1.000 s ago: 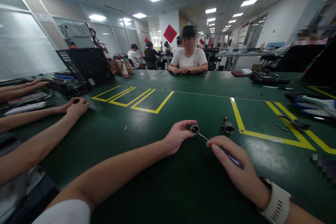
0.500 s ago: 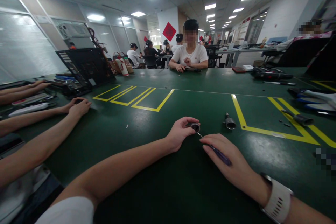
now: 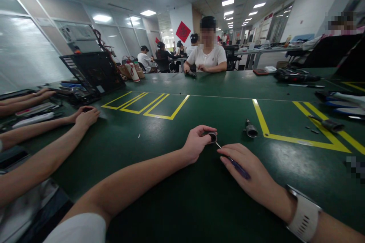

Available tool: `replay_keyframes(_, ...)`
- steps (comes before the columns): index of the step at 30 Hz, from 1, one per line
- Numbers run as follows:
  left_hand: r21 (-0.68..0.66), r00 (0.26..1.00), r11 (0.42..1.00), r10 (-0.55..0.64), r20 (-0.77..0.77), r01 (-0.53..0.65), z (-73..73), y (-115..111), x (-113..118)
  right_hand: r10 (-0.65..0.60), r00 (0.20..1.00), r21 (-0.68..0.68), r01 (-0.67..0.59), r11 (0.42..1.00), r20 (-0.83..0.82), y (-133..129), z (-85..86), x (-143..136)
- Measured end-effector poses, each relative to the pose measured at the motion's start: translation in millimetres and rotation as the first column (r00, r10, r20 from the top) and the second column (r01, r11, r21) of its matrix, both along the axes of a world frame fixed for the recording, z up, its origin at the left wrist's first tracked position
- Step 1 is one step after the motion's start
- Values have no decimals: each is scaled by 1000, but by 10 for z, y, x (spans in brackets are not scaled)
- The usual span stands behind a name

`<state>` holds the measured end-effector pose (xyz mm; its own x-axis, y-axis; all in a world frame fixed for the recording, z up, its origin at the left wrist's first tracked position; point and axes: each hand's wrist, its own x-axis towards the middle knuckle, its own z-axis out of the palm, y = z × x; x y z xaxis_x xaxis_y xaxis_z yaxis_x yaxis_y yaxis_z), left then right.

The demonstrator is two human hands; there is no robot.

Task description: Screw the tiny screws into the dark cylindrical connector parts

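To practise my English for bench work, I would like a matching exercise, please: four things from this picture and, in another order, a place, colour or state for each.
1. Screwdriver
2. Watch
3. Round part at the screwdriver's tip
4. Tabletop

A. In the left hand
B. Green
C. In the right hand
D. Worn, not held

Right pairs: 1-C, 2-D, 3-A, 4-B

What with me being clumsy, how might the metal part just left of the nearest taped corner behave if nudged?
The metal part would probably roll in an arc, its round cup being wider than its stem. It looks stiff and perhaps heavy for its size, being dull grey metal.
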<state>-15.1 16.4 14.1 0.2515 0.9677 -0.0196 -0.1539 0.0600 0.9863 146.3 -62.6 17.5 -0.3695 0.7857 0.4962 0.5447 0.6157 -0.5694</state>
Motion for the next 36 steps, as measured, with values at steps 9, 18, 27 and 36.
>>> replay_keyframes(9, -5, 1000, 1000, -11, 3, 11, 2, -12, 11, -2, 1000, -15, 2, 1000, 30, 2, 18, -7)
replay_keyframes(18, -7, 999, 1000, -1, -32, 0, 8, -23, 25, -34, 999, 0, 34, 999, -34, -13, 4, -12)
replay_keyframes(27, -44, 998, 997, -64, -27, 63, 3, 28, -45, -437, 642, -522, 66, 850, -631, 105, -1, 138)
replay_keyframes(36, -53, 993, 993, -109, -45, 107, 19, 38, -74, -458, 638, -585, 13, 811, -620, 139, -17, 125)
